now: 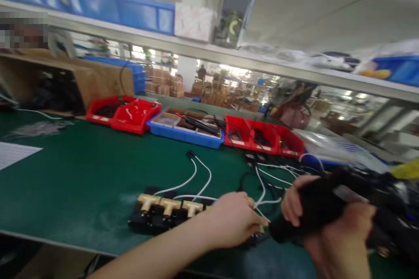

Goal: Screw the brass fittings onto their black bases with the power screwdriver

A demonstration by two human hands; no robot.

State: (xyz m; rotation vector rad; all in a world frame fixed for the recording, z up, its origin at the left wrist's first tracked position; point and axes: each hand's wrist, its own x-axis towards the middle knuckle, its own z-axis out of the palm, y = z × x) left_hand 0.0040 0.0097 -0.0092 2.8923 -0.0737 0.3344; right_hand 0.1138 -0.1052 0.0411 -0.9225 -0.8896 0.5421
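My left hand (232,220) reaches over the right part of a row of black blocks (150,218) topped with brass T-shaped fittings (168,205). Its fingers are pinched near the row's right end; whatever lies between them is hidden. White cables (207,174) rise from the row, two ending in a small black connector (190,154). My right hand (340,226), blurred, is wrapped around a thick black cylindrical object (314,205) with a pale label. The narrow end of this object points at my left fingertips; I cannot tell whether they touch.
Behind the row stand red bins (132,115), a blue divided tray (186,135) with a black pen-like tool (201,125), and more red bins (262,137). A cardboard box (101,80) is at left. Black items (393,200) crowd the right. An overhead shelf (131,32) spans the bench.
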